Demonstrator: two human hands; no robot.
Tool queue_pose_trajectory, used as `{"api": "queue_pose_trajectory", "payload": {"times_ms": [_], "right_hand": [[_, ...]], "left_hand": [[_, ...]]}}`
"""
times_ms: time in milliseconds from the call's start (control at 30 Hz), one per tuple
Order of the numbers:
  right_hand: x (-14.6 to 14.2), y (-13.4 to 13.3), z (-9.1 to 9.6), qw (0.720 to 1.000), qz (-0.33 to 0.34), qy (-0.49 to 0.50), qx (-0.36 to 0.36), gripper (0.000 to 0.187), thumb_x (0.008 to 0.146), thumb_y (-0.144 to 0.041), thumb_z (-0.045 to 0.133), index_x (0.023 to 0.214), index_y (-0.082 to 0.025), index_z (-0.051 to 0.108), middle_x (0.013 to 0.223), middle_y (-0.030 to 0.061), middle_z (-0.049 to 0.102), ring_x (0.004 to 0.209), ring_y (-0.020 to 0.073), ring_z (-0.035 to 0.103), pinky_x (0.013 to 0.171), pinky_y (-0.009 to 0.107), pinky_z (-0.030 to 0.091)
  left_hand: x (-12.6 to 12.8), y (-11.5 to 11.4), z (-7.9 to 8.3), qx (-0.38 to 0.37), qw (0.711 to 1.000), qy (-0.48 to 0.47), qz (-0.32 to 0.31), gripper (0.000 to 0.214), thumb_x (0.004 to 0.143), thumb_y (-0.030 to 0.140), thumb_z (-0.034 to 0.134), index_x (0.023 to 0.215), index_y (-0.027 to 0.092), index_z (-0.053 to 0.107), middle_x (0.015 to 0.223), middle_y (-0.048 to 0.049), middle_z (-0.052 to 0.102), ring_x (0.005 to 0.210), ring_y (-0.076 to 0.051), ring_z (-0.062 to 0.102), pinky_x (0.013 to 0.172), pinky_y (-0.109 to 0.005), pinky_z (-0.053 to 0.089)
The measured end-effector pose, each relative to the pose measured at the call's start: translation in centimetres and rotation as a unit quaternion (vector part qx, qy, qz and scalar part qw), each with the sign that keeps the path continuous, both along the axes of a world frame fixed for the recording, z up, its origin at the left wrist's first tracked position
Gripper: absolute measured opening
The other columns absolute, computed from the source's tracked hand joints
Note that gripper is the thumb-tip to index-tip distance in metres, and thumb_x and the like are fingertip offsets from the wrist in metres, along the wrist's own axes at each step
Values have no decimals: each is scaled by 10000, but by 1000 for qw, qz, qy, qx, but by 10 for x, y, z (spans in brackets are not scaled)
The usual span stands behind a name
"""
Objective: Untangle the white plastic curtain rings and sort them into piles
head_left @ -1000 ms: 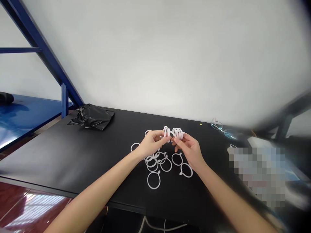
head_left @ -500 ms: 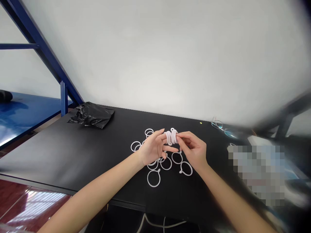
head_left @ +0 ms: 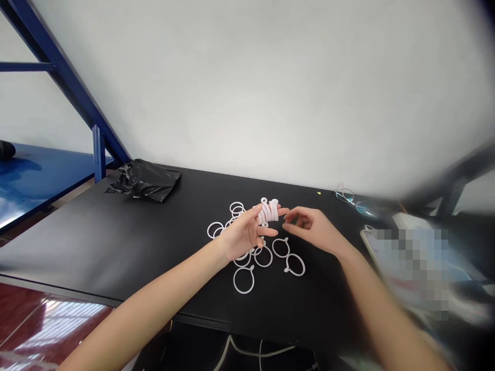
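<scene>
My left hand (head_left: pixel 244 234) is raised over the black table, palm up. Several white curtain rings (head_left: pixel 267 212) with small eyelets are threaded side by side around its upper fingers, while its lower fingers stick out. Close to those fingertips is my right hand (head_left: pixel 309 226), its thumb and index finger apart with nothing visible between them. Below and around the left hand lie loose curtain rings (head_left: pixel 243 281), some overlapping. Part of that pile is hidden behind the left hand and wrist.
A crumpled black plastic bag (head_left: pixel 149 180) rests at the table's back left. Eyeglasses (head_left: pixel 345 195) lie near the wall, and a partly blurred phone-like object (head_left: pixel 373 242) is at right. Blue metal frame (head_left: pixel 99 154) stands left; cables (head_left: pixel 259 354) hang below the front edge.
My right thumb and fingers have let go of the rings and drawn slightly right. The rings sit farther down my left fingers, with a fingertip now showing beyond them.
</scene>
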State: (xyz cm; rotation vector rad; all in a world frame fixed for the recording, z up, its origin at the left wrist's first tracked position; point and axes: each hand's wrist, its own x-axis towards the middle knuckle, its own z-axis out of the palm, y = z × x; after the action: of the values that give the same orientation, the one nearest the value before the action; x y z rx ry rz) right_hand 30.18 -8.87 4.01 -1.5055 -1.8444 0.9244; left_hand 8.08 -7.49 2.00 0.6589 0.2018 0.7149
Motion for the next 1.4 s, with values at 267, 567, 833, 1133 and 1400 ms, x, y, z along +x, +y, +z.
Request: {"api": "queue_pose_trajectory", "payload": {"times_ms": [267,567,833,1133,1400], "right_hand": [[7,1,-13,994,51,-93,-17,159,781,-333,660,705,-195,680,697,19,656,589,148,558,547,278,426],[-21,1,-15,957,-146,232,101,184,776,-362,707,748,-182,682,606,-1,628,478,104,490,465,250,432],[-28,-9,-17,968,-138,127,169,249,850,-408,654,749,-187,707,705,32,682,532,127,534,517,275,457],[-34,-13,-15,966,-117,177,148,239,851,-432,656,816,-197,681,777,52,683,670,175,624,565,285,499],[-38,-16,-16,961,-137,146,190,330,710,-411,797,890,-212,604,884,45,627,740,171,582,537,265,486]], "left_hand": [[0,-4,6,29,999,13,-34,435,976,443,416,1241,155,605,1508,-161,405,754,-146,725,419,-156,518],[6,-4,6,23,995,97,11,502,962,523,375,1224,163,608,1455,-148,457,800,-195,724,446,-200,543],[6,-2,1,-18,997,74,8,504,948,526,421,1191,142,638,1273,-144,596,719,-139,683,438,-181,516],[6,-2,2,-23,997,67,-18,449,942,489,465,1172,135,617,1228,-154,616,954,-224,695,443,-175,489],[5,-2,6,48,997,64,13,494,876,443,398,1253,160,545,1252,-152,569,893,-273,718,469,-228,529]]}}
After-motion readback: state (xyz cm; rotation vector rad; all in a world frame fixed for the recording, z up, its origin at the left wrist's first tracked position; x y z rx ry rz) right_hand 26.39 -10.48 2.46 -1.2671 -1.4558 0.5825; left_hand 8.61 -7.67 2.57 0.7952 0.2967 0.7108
